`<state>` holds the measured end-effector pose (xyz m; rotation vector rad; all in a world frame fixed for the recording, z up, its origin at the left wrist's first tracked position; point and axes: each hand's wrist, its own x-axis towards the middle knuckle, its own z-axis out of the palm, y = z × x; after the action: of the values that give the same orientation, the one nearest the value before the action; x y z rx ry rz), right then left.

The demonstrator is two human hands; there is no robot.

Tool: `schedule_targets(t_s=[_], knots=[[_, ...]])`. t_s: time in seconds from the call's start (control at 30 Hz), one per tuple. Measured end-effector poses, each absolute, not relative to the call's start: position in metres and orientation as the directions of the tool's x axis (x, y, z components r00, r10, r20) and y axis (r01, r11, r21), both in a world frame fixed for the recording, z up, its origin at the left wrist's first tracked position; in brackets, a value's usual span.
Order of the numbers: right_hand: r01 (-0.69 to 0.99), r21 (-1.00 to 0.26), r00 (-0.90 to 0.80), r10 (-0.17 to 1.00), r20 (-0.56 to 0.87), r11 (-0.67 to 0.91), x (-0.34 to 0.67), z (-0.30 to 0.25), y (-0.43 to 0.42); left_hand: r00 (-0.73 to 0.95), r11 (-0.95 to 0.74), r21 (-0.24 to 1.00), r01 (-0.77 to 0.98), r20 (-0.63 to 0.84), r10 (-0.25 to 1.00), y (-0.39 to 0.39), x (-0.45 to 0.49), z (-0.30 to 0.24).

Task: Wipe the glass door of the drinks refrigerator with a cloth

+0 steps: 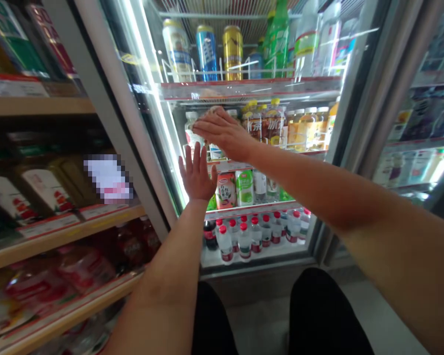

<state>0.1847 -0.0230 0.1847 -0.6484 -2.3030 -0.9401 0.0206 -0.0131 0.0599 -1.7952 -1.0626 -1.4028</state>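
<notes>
Both my arms reach forward to a lit drinks fridge [251,89]. My left hand [198,175] is raised with its fingers spread, in front of the fridge's left side, and holds nothing. Above it and to its right, my right hand [225,132] is stretched out flat, fingers pointing left, also empty. Whether either hand touches the fridge front, I cannot tell. Behind my right hand stands a white-capped bottle [191,123], partly hidden. Close to my left hand are a red drink carton [226,191] and a green carton [244,187] on a lower shelf.
Cans, including a gold can [233,52], and a green bottle [279,39] fill the upper shelf. Small red-capped water bottles [244,241] stand at the bottom. Wooden store shelves [59,230] with bottles flank the left; a metal door frame [373,93] rises at right.
</notes>
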Motion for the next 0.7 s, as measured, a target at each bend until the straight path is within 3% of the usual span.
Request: schedule_targets(t_s=[0.23,0.5,0.7], knots=[[0.696,0.37,-0.587,0.192,0.787,0.615,0.176,0.183,-0.012,0.119,-0.476,-0.011,0.88,0.973,0.198,-0.012,0.02,0.059],[0.519,0.546,-0.751,0.047,0.658,0.658,0.207,0.194,0.003,0.119,-0.484,-0.016,0.875,0.976,0.183,-0.007,0.018,0.058],[0.68,0.368,-0.497,0.03,0.867,0.634,0.206,0.178,0.012,0.14,-0.452,-0.071,0.889,0.983,0.121,-0.006,0.018,0.057]])
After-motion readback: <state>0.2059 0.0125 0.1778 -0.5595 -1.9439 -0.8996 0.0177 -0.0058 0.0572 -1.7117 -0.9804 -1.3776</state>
